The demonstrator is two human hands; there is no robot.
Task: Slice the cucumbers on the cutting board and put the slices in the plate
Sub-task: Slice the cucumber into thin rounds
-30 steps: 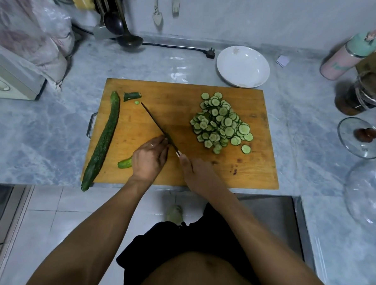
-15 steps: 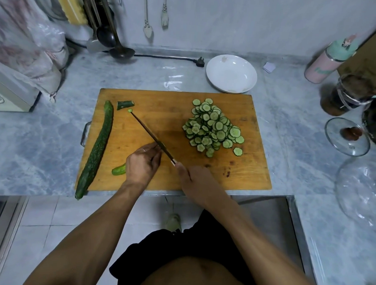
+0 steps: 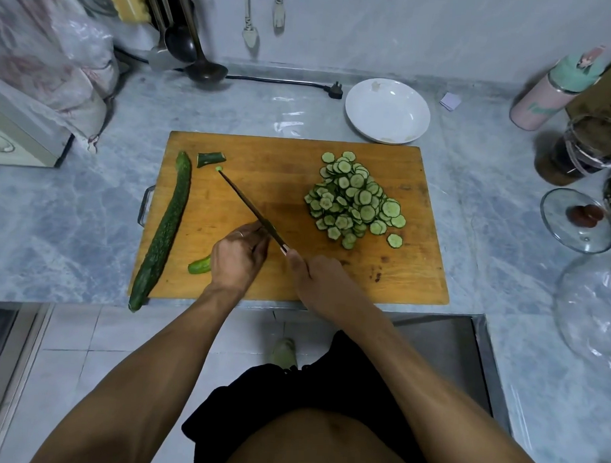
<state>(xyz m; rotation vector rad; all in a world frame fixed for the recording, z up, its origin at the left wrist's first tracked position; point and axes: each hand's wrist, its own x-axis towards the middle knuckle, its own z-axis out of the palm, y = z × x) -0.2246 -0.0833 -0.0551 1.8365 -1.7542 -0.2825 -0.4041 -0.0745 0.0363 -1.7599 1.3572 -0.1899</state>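
A wooden cutting board (image 3: 282, 167) lies on the counter. My left hand (image 3: 238, 256) holds down a short cucumber stub (image 3: 199, 265), fingers curled over it. My right hand (image 3: 318, 275) grips the handle of a knife (image 3: 249, 208) whose blade runs up-left beside my left fingers. A whole cucumber (image 3: 166, 225) lies along the board's left edge, its near end overhanging. A cut end piece (image 3: 211, 158) sits at the top left. A pile of cucumber slices (image 3: 354, 202) covers the board's right half. The white plate (image 3: 388, 110) stands behind the board with no slices in it.
A black plug and cable (image 3: 334, 92) lie left of the plate. Ladles (image 3: 199, 65) hang at the back left beside a plastic bag (image 3: 59, 63). A pink bottle (image 3: 548, 91), a jar (image 3: 580, 149) and a glass lid (image 3: 577, 220) are at the right.
The view has shifted, so everything sits slightly lower and left in frame. Both hands, the stub and the knife stay in the same place on the board.
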